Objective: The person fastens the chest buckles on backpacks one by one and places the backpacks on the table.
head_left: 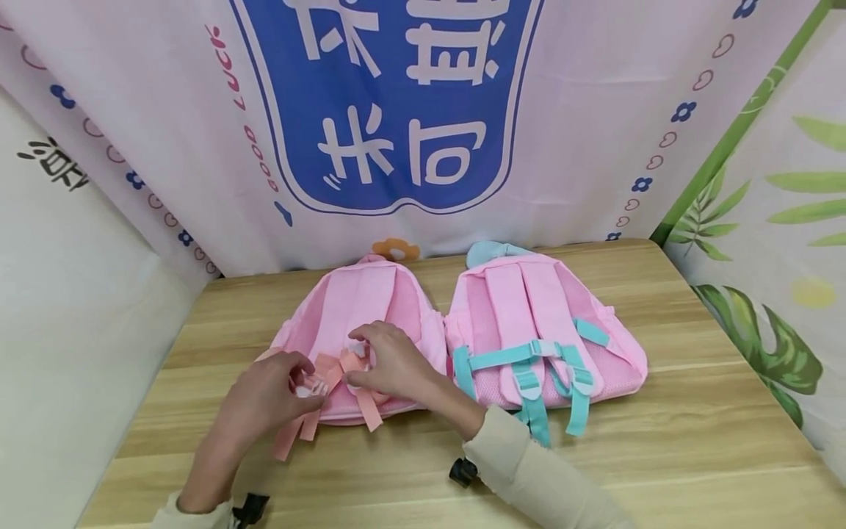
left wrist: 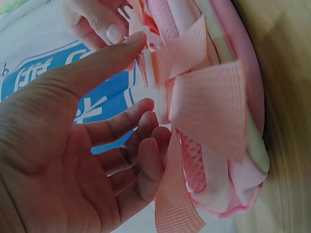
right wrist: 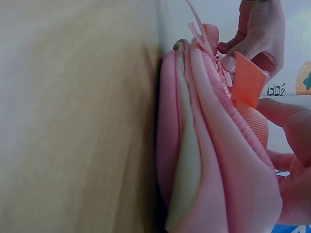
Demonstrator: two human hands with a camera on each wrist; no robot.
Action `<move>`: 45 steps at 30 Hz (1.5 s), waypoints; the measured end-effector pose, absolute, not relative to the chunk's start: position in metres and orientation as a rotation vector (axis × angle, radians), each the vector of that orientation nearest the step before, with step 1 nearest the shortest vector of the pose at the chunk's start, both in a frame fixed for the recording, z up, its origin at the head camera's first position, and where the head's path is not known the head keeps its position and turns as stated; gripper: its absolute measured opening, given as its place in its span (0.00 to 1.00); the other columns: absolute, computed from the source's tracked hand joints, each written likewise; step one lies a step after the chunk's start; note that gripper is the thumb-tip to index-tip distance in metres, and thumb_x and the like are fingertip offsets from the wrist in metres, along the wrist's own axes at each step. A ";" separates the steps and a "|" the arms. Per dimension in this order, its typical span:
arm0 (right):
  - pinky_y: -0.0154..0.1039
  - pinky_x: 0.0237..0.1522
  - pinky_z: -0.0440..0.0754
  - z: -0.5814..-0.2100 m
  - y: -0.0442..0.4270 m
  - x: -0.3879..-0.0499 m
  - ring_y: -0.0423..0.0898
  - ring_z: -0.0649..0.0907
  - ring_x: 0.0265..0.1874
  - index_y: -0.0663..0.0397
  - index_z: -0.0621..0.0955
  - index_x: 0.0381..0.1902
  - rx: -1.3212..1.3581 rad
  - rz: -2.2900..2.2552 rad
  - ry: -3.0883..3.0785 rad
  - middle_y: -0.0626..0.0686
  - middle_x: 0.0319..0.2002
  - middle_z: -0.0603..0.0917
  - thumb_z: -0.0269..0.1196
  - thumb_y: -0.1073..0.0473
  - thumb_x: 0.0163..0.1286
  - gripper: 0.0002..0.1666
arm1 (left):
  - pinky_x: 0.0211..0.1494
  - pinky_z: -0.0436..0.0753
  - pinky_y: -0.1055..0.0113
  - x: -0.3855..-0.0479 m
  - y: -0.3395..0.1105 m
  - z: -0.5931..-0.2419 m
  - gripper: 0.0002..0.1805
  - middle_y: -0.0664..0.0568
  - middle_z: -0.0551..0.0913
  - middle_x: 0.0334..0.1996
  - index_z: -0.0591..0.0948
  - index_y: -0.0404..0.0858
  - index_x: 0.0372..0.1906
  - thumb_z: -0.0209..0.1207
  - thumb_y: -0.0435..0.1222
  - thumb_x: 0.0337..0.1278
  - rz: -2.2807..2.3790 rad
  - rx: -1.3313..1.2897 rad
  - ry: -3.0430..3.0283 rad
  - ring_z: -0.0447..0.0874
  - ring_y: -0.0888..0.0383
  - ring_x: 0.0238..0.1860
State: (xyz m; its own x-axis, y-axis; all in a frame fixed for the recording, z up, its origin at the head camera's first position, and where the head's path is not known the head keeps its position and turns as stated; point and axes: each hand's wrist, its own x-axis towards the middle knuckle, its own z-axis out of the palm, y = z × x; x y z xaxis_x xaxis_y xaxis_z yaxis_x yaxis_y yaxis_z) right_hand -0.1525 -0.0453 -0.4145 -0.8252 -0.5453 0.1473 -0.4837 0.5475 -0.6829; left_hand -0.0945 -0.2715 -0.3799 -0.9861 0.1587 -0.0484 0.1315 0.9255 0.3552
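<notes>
A pink backpack (head_left: 350, 294) lies on the table with its shoulder straps up. At its lower left, my left hand (head_left: 264, 393) pinches a white plastic buckle (head_left: 311, 388) on a peach webbing strap (left wrist: 182, 53). In the left wrist view the left hand's (left wrist: 82, 136) other fingers bend behind the strap. My right hand (head_left: 396, 364) holds another peach strap (head_left: 353, 361) with a white buckle piece, between thumb and fingers, a short way to the right. A pale pronged buckle piece (left wrist: 138, 24) shows beside the right thumb. Loose peach strap ends (head_left: 369, 409) hang over the backpack's near edge.
Against its right side lies a second pink backpack (head_left: 505, 294) with teal straps (head_left: 496, 358) and white buckles. Both are on a wood-grain table (head_left: 661, 455). A printed curtain (head_left: 595, 147) hangs behind, and a leaf-patterned cloth (head_left: 773, 294) borders the right side.
</notes>
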 end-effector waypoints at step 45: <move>0.41 0.62 0.83 -0.406 -0.006 -0.155 0.46 0.83 0.57 0.53 0.78 0.73 -0.860 -1.102 2.539 0.54 0.61 0.86 0.74 0.50 0.68 0.38 | 0.38 0.82 0.66 -0.097 -0.276 -0.371 0.21 0.48 0.87 0.39 0.88 0.34 0.54 0.77 0.28 0.54 0.667 0.408 3.139 0.80 0.56 0.36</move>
